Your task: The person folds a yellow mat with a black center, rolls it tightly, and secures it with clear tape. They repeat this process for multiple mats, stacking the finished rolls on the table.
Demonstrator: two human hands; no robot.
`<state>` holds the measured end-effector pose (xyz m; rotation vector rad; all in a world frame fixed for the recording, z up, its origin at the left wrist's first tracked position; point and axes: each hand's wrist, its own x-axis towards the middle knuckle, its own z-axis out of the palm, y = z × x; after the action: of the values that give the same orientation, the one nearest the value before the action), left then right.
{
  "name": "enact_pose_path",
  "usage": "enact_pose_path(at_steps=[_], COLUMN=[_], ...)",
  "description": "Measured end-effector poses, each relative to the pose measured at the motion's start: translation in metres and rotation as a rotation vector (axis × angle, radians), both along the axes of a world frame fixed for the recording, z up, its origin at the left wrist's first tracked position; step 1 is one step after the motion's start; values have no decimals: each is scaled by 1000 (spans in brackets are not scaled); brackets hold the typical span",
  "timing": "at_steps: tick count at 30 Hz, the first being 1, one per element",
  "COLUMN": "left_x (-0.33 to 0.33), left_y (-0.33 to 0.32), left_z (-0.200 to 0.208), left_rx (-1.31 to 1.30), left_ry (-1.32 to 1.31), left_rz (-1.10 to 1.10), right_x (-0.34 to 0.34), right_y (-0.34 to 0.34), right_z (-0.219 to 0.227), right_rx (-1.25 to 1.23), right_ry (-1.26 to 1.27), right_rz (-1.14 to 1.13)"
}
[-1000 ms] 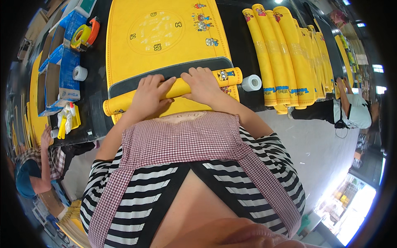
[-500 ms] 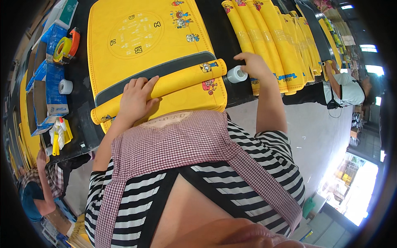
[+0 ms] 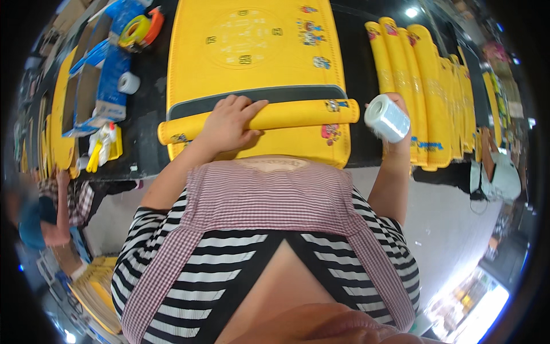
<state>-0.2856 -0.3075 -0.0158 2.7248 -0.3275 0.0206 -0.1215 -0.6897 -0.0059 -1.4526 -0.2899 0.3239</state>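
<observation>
My left hand (image 3: 232, 123) grips the middle of a rolled yellow mat (image 3: 303, 112), its fingers curved over the far side and its thumb near me. The roll lies crosswise on flat yellow mats (image 3: 252, 49) with cartoon figures on the right edge. A dark grey strip (image 3: 275, 95), like a mat's underside, shows just beyond the roll. To the right of the roll's end, my right hand (image 3: 401, 123) is closed around a roll of clear film or tape (image 3: 385, 119), lifted above the black table. Most of that hand's fingers are hidden behind the roll.
Several finished yellow rolls (image 3: 423, 86) lie side by side at the right. On the left are a blue cardboard box (image 3: 112, 80), a tape dispenser (image 3: 137, 33), another white roll (image 3: 129, 83) and a white-and-yellow bottle (image 3: 103, 143). Other people (image 3: 495, 178) work at both sides.
My right hand has taken hold of the clear roll from the table and lifted it. My left hand stays on the rolled mat. The whole view has shifted with my head.
</observation>
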Motion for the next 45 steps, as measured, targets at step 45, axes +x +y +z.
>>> enact_pose_path(at_steps=[45], left_x=[-7], left_y=[3], left_z=[-4], left_rx=[-332], left_ry=[-175], left_rz=[405], right_x=[-59], right_y=[185], right_z=[-46], right_rx=[-861], right_ry=[-866], right_rz=[613])
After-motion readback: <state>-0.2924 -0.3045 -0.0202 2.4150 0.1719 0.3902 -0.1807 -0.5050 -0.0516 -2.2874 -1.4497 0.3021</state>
